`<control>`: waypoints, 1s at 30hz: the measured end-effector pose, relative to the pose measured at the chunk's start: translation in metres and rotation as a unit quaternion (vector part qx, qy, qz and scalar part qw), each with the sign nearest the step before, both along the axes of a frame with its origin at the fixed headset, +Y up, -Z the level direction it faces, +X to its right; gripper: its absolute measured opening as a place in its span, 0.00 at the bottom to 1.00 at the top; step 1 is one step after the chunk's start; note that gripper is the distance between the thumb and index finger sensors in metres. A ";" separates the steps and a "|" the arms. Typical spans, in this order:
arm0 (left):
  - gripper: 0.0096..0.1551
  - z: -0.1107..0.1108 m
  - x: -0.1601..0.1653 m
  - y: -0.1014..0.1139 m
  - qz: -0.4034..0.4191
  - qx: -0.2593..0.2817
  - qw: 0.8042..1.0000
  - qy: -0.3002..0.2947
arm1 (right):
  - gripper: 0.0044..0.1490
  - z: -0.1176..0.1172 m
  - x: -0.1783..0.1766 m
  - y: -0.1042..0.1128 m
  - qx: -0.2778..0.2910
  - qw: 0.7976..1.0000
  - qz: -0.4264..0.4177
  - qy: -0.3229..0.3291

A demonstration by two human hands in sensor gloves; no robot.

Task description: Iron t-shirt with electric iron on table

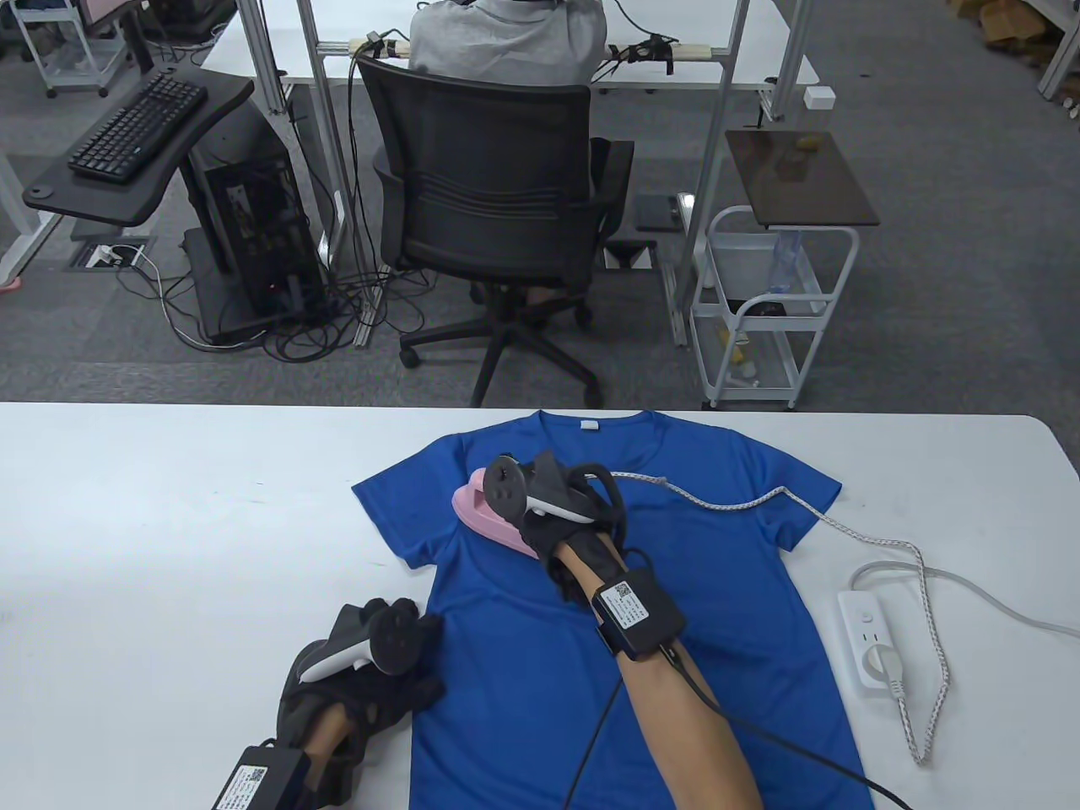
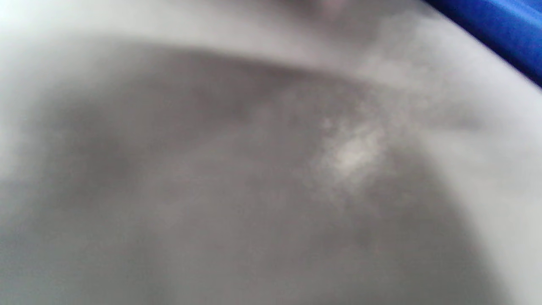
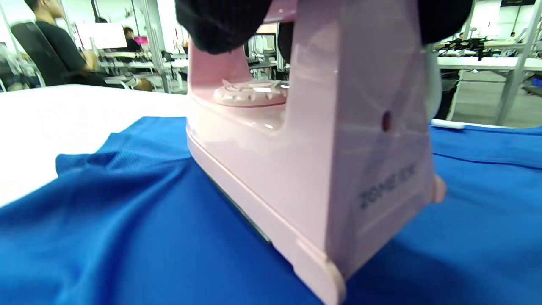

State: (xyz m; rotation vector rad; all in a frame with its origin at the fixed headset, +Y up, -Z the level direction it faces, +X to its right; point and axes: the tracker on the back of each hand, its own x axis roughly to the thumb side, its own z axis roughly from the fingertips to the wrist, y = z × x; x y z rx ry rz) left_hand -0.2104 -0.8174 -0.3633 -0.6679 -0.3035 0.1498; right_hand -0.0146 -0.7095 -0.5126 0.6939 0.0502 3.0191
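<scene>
A blue t-shirt (image 1: 624, 666) lies spread flat on the white table (image 1: 169, 523), collar at the far side. A pink electric iron (image 1: 489, 516) sits sole down on the shirt's upper left chest, near the left sleeve. My right hand (image 1: 557, 515) grips the iron's handle from above; in the right wrist view the iron (image 3: 305, 161) fills the frame over the shirt (image 3: 106, 228), with gloved fingers (image 3: 224, 21) curled on its handle. My left hand (image 1: 371, 675) rests on the shirt's left edge, fingers lying flat. The left wrist view is a grey blur with a sliver of the shirt (image 2: 499, 29).
The iron's braided cord (image 1: 844, 527) trails right across the shirt to a white power strip (image 1: 873, 645) near the table's right side. Beyond the table's far edge are an office chair (image 1: 498, 211) with a seated person and a white cart (image 1: 772, 304).
</scene>
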 end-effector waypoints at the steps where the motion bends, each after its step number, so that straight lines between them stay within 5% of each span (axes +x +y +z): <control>1: 0.49 0.000 0.000 0.000 0.000 0.000 1.000 0.000 | 0.47 -0.002 -0.003 -0.002 0.002 1.000 -0.007 0.005; 6: 0.48 0.000 0.000 0.000 0.000 -0.001 1.000 -0.002 | 0.42 -0.012 -0.014 -0.015 0.024 0.999 -0.043 0.012; 20: 0.49 0.000 0.000 0.000 0.000 -0.001 1.000 -0.002 | 0.39 -0.068 0.002 -0.020 0.049 0.969 -0.028 -0.240; 30: 0.49 0.000 0.000 0.000 -0.002 0.000 1.000 -0.001 | 0.38 -0.066 -0.008 -0.020 -0.037 0.983 -0.103 -0.150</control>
